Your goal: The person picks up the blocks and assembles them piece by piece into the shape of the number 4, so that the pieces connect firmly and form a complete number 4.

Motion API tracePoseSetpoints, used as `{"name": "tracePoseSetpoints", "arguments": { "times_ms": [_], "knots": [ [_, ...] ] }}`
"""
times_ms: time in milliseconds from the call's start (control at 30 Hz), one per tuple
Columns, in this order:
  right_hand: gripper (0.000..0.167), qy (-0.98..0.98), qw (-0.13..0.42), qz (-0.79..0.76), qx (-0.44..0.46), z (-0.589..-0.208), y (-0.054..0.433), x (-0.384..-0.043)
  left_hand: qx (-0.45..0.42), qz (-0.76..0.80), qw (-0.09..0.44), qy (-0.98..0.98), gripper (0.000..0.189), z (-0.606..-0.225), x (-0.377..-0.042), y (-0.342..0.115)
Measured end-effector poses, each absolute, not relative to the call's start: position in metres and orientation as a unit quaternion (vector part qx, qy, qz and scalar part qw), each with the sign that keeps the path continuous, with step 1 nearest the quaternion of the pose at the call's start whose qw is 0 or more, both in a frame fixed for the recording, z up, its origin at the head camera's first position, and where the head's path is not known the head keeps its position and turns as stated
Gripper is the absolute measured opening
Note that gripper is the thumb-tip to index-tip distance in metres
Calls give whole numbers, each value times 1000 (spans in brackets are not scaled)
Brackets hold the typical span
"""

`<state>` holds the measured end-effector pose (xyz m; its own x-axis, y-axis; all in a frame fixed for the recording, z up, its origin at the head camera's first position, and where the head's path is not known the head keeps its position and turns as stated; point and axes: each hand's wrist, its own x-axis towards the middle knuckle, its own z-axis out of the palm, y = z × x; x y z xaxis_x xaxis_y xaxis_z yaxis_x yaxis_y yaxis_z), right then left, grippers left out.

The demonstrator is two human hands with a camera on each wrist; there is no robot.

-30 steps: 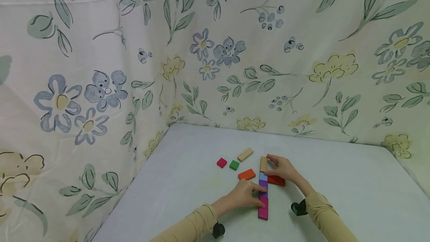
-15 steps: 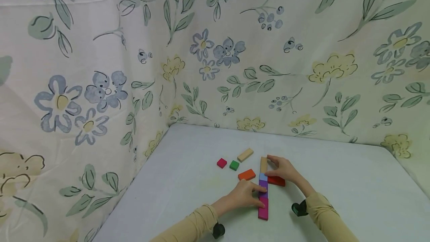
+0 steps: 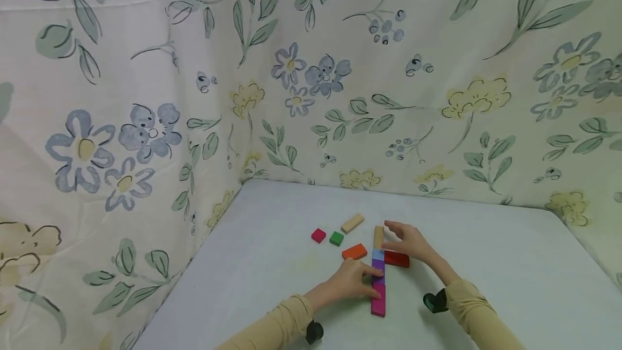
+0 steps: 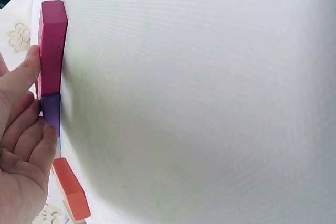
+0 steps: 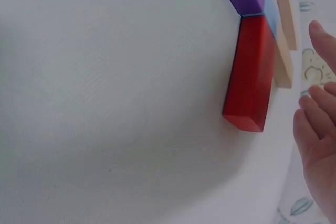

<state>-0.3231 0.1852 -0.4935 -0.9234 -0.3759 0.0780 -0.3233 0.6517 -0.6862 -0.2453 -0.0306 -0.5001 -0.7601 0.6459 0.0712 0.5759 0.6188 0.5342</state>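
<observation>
Hanging behind and to the left of my work, a pale floral cloth (image 3: 296,145) fills the most space, and before it spreads one white tabletop (image 3: 272,263). Two tan sleeves reach over it, the left sleeve (image 3: 272,328) and the right sleeve (image 3: 478,312), each with one dark wrist device near its cuff, a left device (image 3: 315,332) and a right device (image 3: 435,301). My left hand (image 3: 347,281) is unclenched, thumb touching the magenta block (image 3: 378,307) and forefinger on the purple block (image 3: 377,264). My right hand (image 3: 410,243) is released, thumb and forefinger spread beside the row's far end; whether its thumb touches there I cannot tell.

I count nine blocks. Of the longer ones, two are plain wood: the near wooden block (image 3: 378,234) ends the row, and the loose wooden block (image 3: 352,223) lies left of it. There is one magenta, one purple, one red block (image 3: 397,259) set crosswise against the row's right side, and one orange block (image 3: 355,251) left of the row. Three look smaller: one light blue block (image 3: 378,255) between purple and wood, one crimson block (image 3: 318,235) and one green block (image 3: 336,239), these last two apart on the left.
</observation>
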Motion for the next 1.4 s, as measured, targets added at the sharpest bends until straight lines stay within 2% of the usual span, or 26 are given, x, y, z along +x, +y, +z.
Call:
{"name": "tracePoseSetpoints", "arguments": {
  "times_ms": [467,1000,1400],
  "knots": [
    [56,902,2,-392,-184,-473,187,-309,326,284,73,899,45,-501,-245,-31],
    [55,903,-23,-394,-169,-459,191,-283,335,290,67,894,44,-502,-246,-31],
    [43,895,-41,-397,-199,-477,182,-269,334,292,62,894,44,-502,-245,-32]
  ]
}}
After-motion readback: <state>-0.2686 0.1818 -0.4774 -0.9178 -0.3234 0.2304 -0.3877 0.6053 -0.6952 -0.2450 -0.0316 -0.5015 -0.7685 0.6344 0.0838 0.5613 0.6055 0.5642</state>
